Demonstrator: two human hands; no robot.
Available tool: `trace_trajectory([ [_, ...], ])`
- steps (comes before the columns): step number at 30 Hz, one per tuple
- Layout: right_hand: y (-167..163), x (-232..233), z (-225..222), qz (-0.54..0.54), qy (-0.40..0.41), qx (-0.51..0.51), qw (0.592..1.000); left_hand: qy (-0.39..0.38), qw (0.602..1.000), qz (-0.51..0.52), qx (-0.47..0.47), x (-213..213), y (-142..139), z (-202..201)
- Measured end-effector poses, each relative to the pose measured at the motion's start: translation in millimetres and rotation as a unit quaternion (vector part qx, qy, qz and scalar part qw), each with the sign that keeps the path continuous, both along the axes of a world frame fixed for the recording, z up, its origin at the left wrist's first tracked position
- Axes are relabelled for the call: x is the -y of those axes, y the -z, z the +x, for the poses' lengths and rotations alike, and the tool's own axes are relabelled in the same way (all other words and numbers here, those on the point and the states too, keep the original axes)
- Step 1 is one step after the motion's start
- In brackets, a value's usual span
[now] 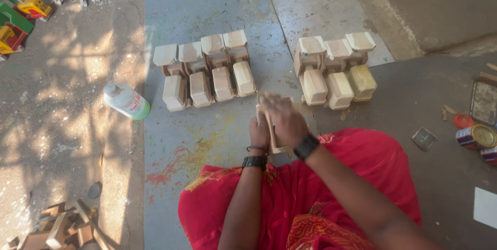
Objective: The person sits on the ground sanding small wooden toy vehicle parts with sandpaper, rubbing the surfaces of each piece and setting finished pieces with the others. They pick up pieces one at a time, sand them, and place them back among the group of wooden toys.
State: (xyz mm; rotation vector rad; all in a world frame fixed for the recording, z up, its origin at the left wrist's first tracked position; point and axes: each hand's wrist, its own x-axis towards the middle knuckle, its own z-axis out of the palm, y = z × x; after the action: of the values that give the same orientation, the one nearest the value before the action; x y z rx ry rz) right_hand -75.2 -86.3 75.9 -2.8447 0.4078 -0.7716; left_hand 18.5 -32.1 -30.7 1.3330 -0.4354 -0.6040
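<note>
While hands grip one wooden toy [273, 131], seven wooden toys [207, 71] wait.

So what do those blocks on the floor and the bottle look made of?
Blocks: bare, unpainted wood by the look, pale and matte with sawn edges; one looks yellowish, perhaps coated. Bottle: probably plastic, white and smooth with a green base.

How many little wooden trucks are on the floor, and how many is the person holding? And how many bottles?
Bare wooden trucks in the left row: 4
Wooden trucks in the right row: 3
Wooden piece held in both hands: 1
White bottle with green base: 1
Total: 9
</note>
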Motion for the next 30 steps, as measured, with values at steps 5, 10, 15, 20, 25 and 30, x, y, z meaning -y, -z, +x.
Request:
trace_trajectory([
  [5,22,-44,-32,0.009,-0.012,-0.005,1.0,-0.027,0.985,-0.023,-0.167,2,4,12],
  [10,33,-43,-28,0.062,0.027,0.046,0.997,-0.003,0.989,0.015,0.15,-1,14,5],
  [15,28,-51,-29,0.009,-0.017,-0.004,1.0,-0.021,0.987,-0.043,-0.153,-3,11,18],
  [20,26,-47,-28,0.049,0.016,-0.012,0.999,0.012,0.994,-0.093,0.055,4,10,9],
  [25,30,-47,-31,0.041,-0.026,-0.052,0.997,0.004,0.999,-0.028,-0.046,-1,6,18],
  [30,19,-42,-23,0.022,0.018,-0.022,0.999,0.032,0.997,-0.031,0.068,-1,-2,11],
])
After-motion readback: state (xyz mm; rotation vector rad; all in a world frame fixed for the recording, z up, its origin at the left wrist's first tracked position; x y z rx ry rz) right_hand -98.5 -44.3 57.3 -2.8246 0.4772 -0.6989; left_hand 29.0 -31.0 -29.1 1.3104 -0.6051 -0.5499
